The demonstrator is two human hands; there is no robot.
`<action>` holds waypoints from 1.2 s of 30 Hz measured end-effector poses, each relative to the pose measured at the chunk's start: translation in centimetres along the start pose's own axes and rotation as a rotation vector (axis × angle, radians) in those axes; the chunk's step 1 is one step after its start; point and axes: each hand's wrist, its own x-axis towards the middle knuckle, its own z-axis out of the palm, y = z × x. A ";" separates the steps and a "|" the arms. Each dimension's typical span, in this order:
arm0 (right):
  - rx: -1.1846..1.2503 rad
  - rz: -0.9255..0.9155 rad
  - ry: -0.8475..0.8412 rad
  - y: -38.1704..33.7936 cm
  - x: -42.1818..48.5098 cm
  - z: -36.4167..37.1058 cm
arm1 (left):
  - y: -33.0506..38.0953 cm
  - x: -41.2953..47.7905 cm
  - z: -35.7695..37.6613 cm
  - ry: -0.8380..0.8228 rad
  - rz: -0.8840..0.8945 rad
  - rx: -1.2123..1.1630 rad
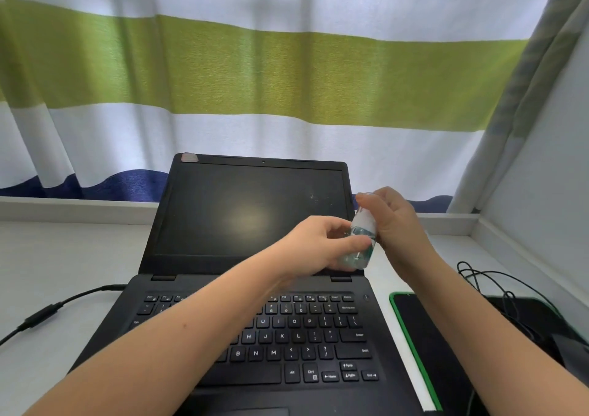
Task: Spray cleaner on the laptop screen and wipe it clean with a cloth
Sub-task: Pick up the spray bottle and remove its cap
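Bottle: your small clear spray bottle [360,240] is up in front of the laptop screen [248,211], lower right corner, tilted.
Left hand [322,246]: fingers wrapped round the bottle's lower half.
Right hand [392,221]: gripping the top (fingertip on the nozzle).
Surface [63,256]: laptop open, screen dark.
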 end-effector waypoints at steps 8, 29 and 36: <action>0.231 0.142 0.032 2.9 2.3 -3.1 | 0.0 -1.7 -0.6 -0.142 -0.089 -0.011; -0.652 0.111 -0.146 5.6 -0.4 -6.0 | -0.9 -2.2 -3.0 0.095 0.030 0.105; -0.811 -0.013 -0.130 4.3 -1.7 -5.6 | -0.9 -2.8 -3.0 0.075 0.033 0.116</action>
